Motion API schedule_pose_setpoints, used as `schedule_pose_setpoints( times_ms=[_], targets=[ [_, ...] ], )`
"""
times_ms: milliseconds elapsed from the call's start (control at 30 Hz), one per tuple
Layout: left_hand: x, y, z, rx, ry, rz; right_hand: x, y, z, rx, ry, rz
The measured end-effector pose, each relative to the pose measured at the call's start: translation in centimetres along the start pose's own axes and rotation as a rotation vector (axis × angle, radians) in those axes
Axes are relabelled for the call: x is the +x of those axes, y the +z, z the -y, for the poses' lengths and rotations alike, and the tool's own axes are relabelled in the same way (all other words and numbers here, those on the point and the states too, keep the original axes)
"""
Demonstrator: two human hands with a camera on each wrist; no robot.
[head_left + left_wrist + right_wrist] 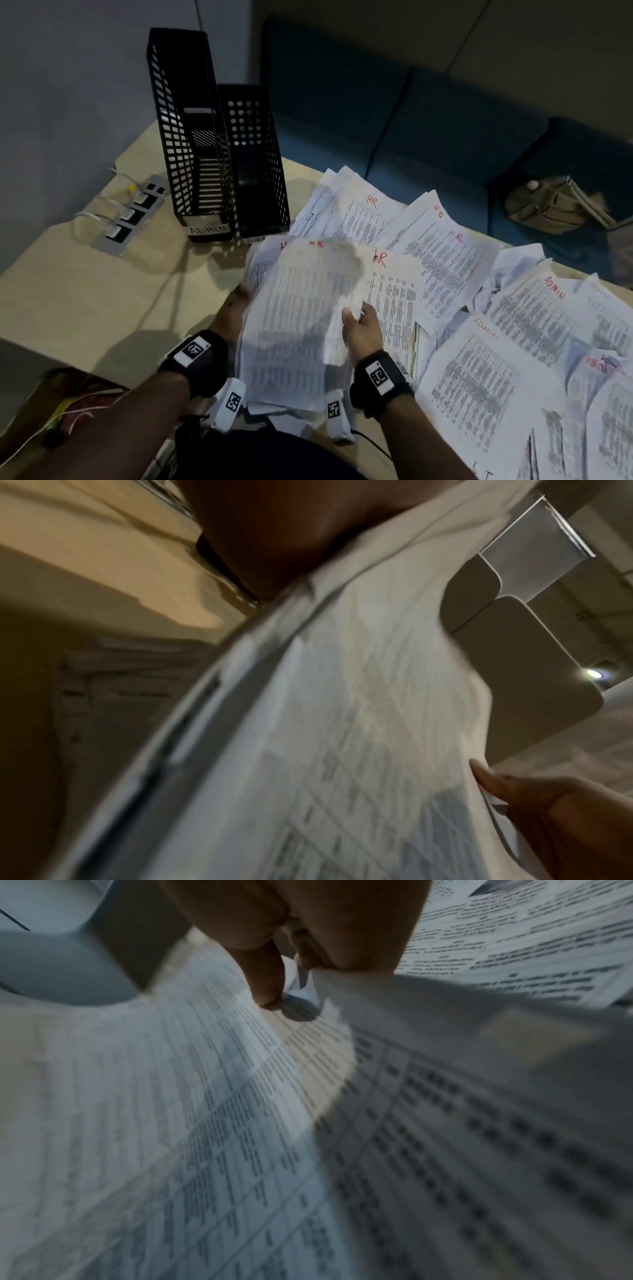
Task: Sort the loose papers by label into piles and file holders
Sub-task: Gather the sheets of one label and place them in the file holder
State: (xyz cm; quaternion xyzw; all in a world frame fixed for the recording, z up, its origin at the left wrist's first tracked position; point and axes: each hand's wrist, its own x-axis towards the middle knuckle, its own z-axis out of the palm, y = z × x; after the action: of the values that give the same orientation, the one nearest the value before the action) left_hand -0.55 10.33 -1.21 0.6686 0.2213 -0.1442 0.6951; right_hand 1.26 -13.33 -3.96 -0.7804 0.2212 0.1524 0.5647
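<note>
While I watch lower centre of the frame, my left hand grips the HR stack by its left edge, my right hand pinches its top sheet, two file holders upper left on the table.

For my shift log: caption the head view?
Both hands hold an HR-marked paper stack before two black file holders.

The head view looks steeply down from above onto the table, file holders far left, both forearms at the near edge. The left wrist view sits very close under the held stack of papers, tilted up toward the ceiling. The right wrist view looks along the fingers onto the same stack, which all three views share.
</note>
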Motion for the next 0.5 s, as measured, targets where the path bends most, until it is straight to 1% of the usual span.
schedule_pose_setpoints(
  times_ms=[33,100,133,167,200,233,300,367,400,433,467,500],
  targets=[
    [-0.1,-0.4,0.4,-0.010,0.053,-0.009,-0.5,0.1,0.6,-0.039,-0.019,0.027],
    [-0.2,-0.7,0.0,0.078,0.192,0.007,-1.6,0.1,2.3,-0.180,-0.063,0.186],
    [-0.1,-0.7,-0.3,0.162,0.245,0.009,-1.9,-0.1,3.2,-0.219,-0.083,0.259],
    [0.2,-0.7,-0.6,0.215,0.254,0.025,-1.7,-0.4,4.0,-0.220,-0.106,0.276],
    [0.3,-0.5,-1.0,0.259,0.247,0.039,-1.6,-0.7,5.0,-0.166,-0.138,0.250],
    [0.4,-0.3,-1.5,0.259,0.248,0.073,-0.8,-0.9,5.7,-0.089,-0.177,0.186],
    [0.4,0.1,-1.7,0.217,0.256,0.182,0.7,-1.3,7.0,0.013,-0.277,0.078],
    [0.9,0.4,-2.4,0.221,0.335,0.221,1.8,-1.2,7.8,0.017,-0.346,0.082],
    [1.1,0.6,-3.0,0.232,0.402,0.213,2.0,-1.2,8.1,-0.054,-0.375,0.113],
    [1.7,0.6,-3.3,0.241,0.446,0.197,2.2,-1.1,8.0,-0.190,-0.429,0.130],
    [2.0,0.6,-3.8,0.245,0.461,0.192,2.3,-1.1,8.1,-0.342,-0.485,0.144],
    [2.4,0.6,-4.1,0.264,0.451,0.196,2.5,-1.1,7.8,-0.444,-0.522,0.150]
  ],
)
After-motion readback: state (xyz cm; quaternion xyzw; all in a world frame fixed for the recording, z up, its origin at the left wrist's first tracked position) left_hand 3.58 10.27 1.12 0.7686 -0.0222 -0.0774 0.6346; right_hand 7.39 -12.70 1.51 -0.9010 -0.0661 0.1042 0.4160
